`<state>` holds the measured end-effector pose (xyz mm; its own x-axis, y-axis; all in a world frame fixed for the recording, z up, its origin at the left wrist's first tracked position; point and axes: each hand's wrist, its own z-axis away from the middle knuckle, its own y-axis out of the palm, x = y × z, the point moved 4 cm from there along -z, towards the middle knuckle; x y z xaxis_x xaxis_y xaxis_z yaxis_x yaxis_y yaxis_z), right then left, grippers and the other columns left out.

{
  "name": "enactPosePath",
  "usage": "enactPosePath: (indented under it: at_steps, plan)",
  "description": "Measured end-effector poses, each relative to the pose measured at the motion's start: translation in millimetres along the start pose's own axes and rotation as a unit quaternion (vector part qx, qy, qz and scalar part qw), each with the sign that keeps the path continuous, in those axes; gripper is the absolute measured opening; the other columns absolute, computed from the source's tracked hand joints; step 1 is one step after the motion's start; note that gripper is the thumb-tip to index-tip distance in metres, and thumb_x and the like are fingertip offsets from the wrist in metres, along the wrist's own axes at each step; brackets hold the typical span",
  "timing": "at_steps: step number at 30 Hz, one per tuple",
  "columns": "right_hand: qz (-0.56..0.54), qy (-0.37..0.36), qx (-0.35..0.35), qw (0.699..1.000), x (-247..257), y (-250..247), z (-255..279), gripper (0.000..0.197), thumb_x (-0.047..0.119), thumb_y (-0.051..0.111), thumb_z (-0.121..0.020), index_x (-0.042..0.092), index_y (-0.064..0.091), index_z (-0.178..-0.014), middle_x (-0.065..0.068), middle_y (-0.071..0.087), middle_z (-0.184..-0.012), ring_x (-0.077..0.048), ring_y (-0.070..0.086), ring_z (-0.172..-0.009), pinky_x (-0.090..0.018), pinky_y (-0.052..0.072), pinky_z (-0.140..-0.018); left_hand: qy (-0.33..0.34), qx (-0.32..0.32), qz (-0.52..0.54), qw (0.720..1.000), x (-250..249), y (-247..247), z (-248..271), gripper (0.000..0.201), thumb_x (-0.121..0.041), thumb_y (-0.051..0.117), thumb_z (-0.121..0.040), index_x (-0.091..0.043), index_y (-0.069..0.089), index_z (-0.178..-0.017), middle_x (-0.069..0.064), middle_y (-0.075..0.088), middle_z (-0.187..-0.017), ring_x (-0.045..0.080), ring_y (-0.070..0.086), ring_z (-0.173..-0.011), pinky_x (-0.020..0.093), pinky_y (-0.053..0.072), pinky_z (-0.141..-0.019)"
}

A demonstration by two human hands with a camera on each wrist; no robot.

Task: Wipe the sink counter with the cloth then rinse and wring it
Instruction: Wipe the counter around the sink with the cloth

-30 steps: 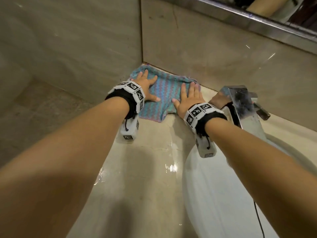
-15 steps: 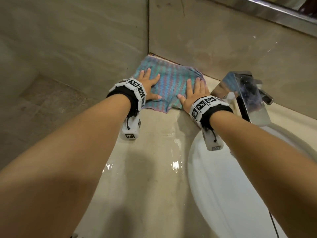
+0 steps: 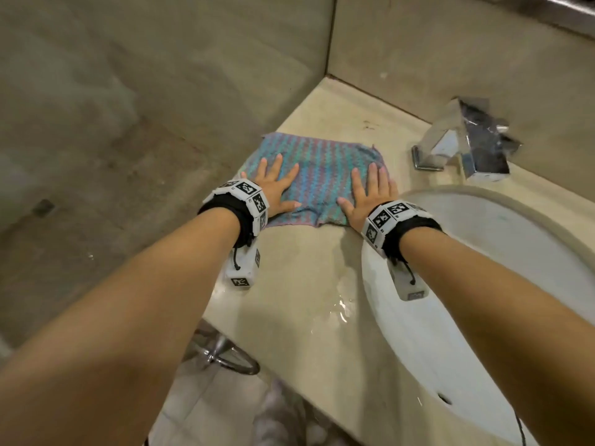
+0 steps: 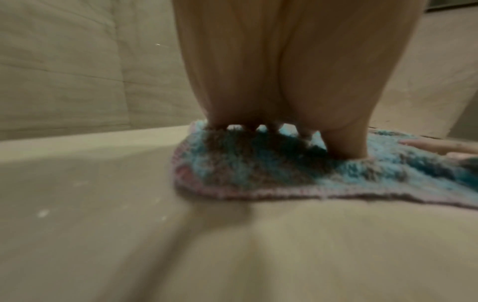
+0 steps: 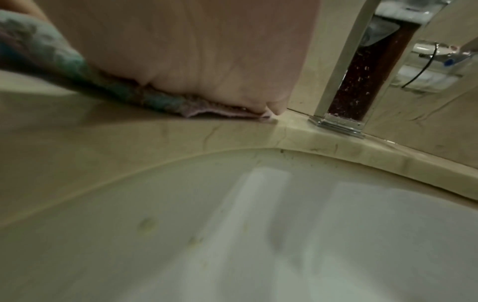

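Note:
A blue, green and pink striped cloth (image 3: 322,175) lies spread flat on the beige stone counter (image 3: 299,284), left of the basin. My left hand (image 3: 275,185) presses its left part with fingers straight and spread. Flat on the cloth's right part lies my right hand (image 3: 370,194), close to the basin rim. From the left wrist view, the palm (image 4: 284,71) bears down on the cloth (image 4: 258,173). The right wrist view has the heel of my hand (image 5: 194,61) on the cloth's edge (image 5: 155,100).
A white oval basin (image 3: 483,284) is sunk in the counter at right, and a square chrome faucet (image 3: 467,143) stands behind it. Water pools on the counter (image 3: 341,310) near the front. Tiled walls close the back and left; a chrome pipe (image 3: 222,352) shows under the counter.
Both hands have slid the cloth out of the back corner toward me along the counter; bare counter now shows behind it.

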<state>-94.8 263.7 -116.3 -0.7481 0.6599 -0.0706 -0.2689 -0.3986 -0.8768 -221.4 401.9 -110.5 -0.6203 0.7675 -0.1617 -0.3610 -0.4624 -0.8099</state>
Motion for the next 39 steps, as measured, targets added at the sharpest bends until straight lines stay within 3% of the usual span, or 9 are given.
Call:
enactPosePath:
  at_steps: [13,19,24,27,32,39]
  plan:
    - [0.052,-0.108,0.003,0.993,44.7,49.5,91.0,0.068,0.055,0.010,-0.096,0.022,-0.016,-0.149,-0.011,-0.023,-0.157,-0.029,-0.019,-0.146,-0.050,-0.006,-0.119,-0.090,-0.027,0.070,0.993,23.9,93.3,124.2,0.076,-0.053,0.039,-0.092,-0.037,-0.010,-0.147,-0.001,-0.025,-0.157,0.030,-0.019,-0.145,0.062,-0.002,-0.113]
    - [0.064,-0.137,0.002,0.989,48.3,64.8,117.8,0.068,0.055,0.011,-0.096,0.023,-0.016,-0.149,-0.010,-0.023,-0.157,-0.028,-0.019,-0.146,-0.051,-0.005,-0.118,-0.115,-0.034,0.080,0.990,19.2,116.8,156.2,0.075,-0.055,0.037,-0.092,-0.036,-0.010,-0.148,0.000,-0.024,-0.157,0.032,-0.019,-0.145,0.062,-0.002,-0.113]
    - [0.068,-0.152,-0.004,0.986,44.8,75.8,135.3,0.068,0.055,0.011,-0.096,0.023,-0.016,-0.149,-0.009,-0.022,-0.157,-0.028,-0.019,-0.146,-0.051,-0.006,-0.117,-0.116,-0.039,0.107,0.987,5.9,126.8,176.9,0.075,-0.048,0.038,-0.094,-0.029,-0.009,-0.149,0.005,-0.023,-0.157,0.035,-0.021,-0.143,0.051,0.000,-0.117]
    - [0.067,-0.158,0.000,0.985,42.5,80.0,145.7,0.068,0.055,0.011,-0.096,0.023,-0.016,-0.149,-0.009,-0.023,-0.157,-0.028,-0.019,-0.146,-0.051,-0.006,-0.118,-0.123,-0.033,0.106,0.986,3.5,133.4,183.0,0.076,-0.049,0.039,-0.094,-0.031,-0.010,-0.149,0.004,-0.024,-0.157,0.034,-0.021,-0.144,0.058,0.004,-0.117]
    - [0.063,-0.167,0.003,0.984,35.5,86.7,160.1,0.067,0.056,0.010,-0.095,0.025,-0.017,-0.149,-0.007,-0.023,-0.157,-0.026,-0.020,-0.146,-0.053,-0.007,-0.118,-0.132,-0.020,0.064,0.989,-5.0,137.5,189.1,0.078,-0.054,0.036,-0.093,-0.030,-0.012,-0.148,0.007,-0.024,-0.157,0.035,-0.017,-0.145,0.055,0.000,-0.117]
    - [0.056,-0.171,0.011,0.984,12.8,99.0,179.5,0.065,0.056,0.007,-0.095,0.029,-0.019,-0.147,-0.002,-0.025,-0.157,-0.020,-0.022,-0.146,-0.057,-0.008,-0.116,-0.131,0.020,-0.106,0.985,-16.7,126.5,184.5,0.085,-0.069,0.021,-0.087,-0.026,-0.021,-0.147,0.014,-0.024,-0.155,0.039,-0.010,-0.145,0.051,-0.006,-0.117]
